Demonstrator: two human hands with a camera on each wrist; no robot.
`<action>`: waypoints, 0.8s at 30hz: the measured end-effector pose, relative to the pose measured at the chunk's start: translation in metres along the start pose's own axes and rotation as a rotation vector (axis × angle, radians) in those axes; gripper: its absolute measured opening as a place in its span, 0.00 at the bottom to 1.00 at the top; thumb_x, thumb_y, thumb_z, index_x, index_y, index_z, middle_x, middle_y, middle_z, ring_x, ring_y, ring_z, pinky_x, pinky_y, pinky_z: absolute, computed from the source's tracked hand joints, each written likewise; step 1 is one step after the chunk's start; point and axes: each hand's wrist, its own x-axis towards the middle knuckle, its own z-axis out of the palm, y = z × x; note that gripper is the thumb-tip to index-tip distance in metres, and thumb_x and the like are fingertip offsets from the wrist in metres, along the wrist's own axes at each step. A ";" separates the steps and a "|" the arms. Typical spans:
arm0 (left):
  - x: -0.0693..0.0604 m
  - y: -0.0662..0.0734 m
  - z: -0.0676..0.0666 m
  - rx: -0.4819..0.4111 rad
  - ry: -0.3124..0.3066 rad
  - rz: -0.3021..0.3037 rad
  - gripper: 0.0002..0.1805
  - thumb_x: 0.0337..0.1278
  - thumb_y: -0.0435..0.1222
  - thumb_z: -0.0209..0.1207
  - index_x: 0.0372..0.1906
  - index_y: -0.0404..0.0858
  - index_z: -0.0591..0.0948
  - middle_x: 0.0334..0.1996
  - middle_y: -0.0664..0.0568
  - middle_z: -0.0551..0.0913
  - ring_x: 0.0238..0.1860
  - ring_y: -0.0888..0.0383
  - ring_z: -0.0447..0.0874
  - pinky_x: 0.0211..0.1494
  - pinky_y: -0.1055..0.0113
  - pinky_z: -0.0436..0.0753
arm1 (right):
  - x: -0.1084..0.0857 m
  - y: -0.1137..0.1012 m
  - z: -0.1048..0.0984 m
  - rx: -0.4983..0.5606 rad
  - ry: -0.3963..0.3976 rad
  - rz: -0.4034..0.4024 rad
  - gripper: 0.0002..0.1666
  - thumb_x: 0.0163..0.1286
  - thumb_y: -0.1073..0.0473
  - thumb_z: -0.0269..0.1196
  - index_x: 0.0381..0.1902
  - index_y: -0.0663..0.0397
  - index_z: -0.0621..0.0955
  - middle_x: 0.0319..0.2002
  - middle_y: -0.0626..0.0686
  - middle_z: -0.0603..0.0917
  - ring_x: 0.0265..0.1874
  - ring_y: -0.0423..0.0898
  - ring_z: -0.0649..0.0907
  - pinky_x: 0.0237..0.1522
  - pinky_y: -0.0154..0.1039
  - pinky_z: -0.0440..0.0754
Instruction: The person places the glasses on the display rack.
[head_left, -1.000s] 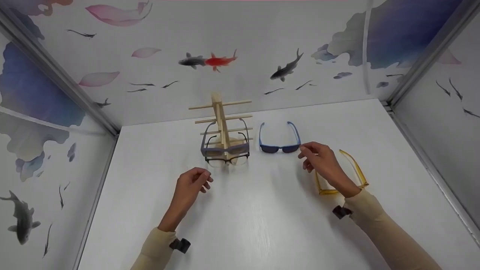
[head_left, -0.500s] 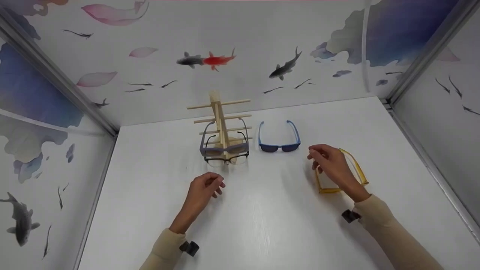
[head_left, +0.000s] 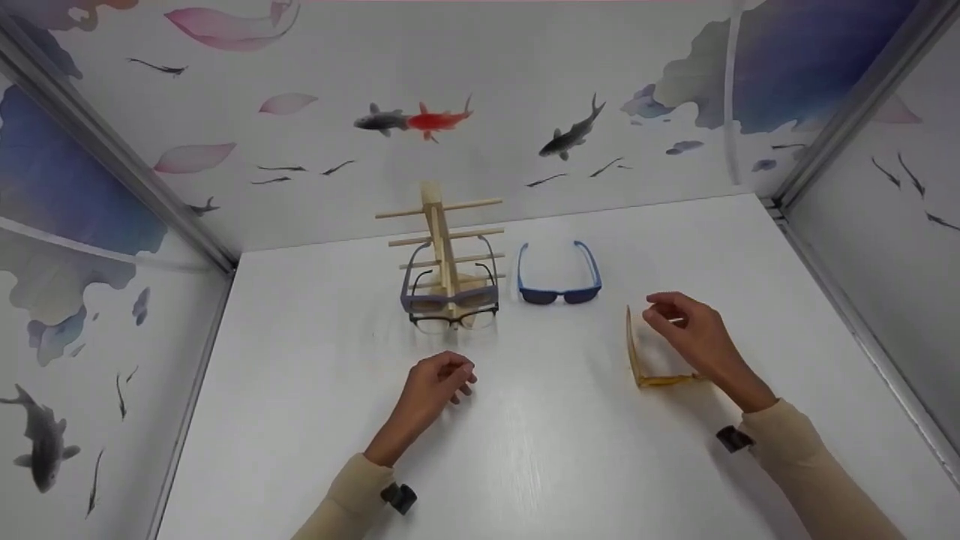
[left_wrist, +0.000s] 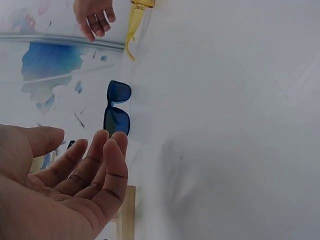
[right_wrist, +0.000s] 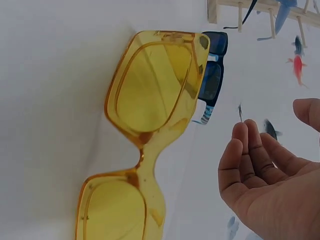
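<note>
My right hand (head_left: pixel 701 334) hovers over the right part of the yellow glasses (head_left: pixel 664 381), fingers loosely bent and nothing in them. In the right wrist view the yellow lenses (right_wrist: pixel 150 92) fill the middle, beside that hand (right_wrist: pixel 280 185). My left hand (head_left: pixel 435 386) hangs empty above the table, nearer me than the wooden rack (head_left: pixel 441 247); its relaxed fingers (left_wrist: pixel 112 165) show in the left wrist view. On the rack sit grey-framed sunglasses (head_left: pixel 450 300) and, below them, black-rimmed clear glasses (head_left: pixel 454 322). Blue sunglasses (head_left: pixel 559 295) lie right of the rack, temples pointing away from me.
A printed back wall (head_left: pixel 480 67) rises behind the white table (head_left: pixel 510 450), close behind the rack. Side walls with metal edge strips stand left and right. The rack's upper wooden pegs (head_left: pixel 472 203) hold no glasses.
My right hand has moved right, away from the blue sunglasses, and now covers the yellow glasses' right temple. My left hand has moved right and slightly toward me. The glasses have stayed put.
</note>
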 end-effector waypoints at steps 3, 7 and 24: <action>0.002 0.000 0.005 -0.006 -0.013 -0.011 0.17 0.85 0.39 0.60 0.57 0.27 0.85 0.45 0.40 0.91 0.43 0.49 0.91 0.44 0.61 0.91 | -0.002 0.006 -0.005 -0.019 0.016 -0.008 0.24 0.84 0.51 0.67 0.67 0.61 0.85 0.54 0.58 0.90 0.51 0.42 0.84 0.50 0.20 0.77; 0.007 0.000 0.012 -0.009 -0.027 -0.021 0.17 0.84 0.39 0.60 0.57 0.27 0.85 0.46 0.39 0.91 0.43 0.49 0.91 0.45 0.58 0.91 | -0.004 0.014 -0.013 -0.042 0.023 -0.011 0.25 0.84 0.50 0.66 0.67 0.63 0.84 0.57 0.61 0.90 0.52 0.40 0.84 0.50 0.18 0.76; 0.029 0.004 0.059 -0.053 -0.101 0.003 0.16 0.84 0.39 0.60 0.56 0.29 0.86 0.43 0.45 0.91 0.41 0.50 0.91 0.41 0.65 0.89 | -0.023 0.045 -0.040 -0.061 0.059 0.080 0.29 0.85 0.48 0.64 0.68 0.67 0.82 0.61 0.67 0.86 0.59 0.49 0.83 0.51 0.13 0.72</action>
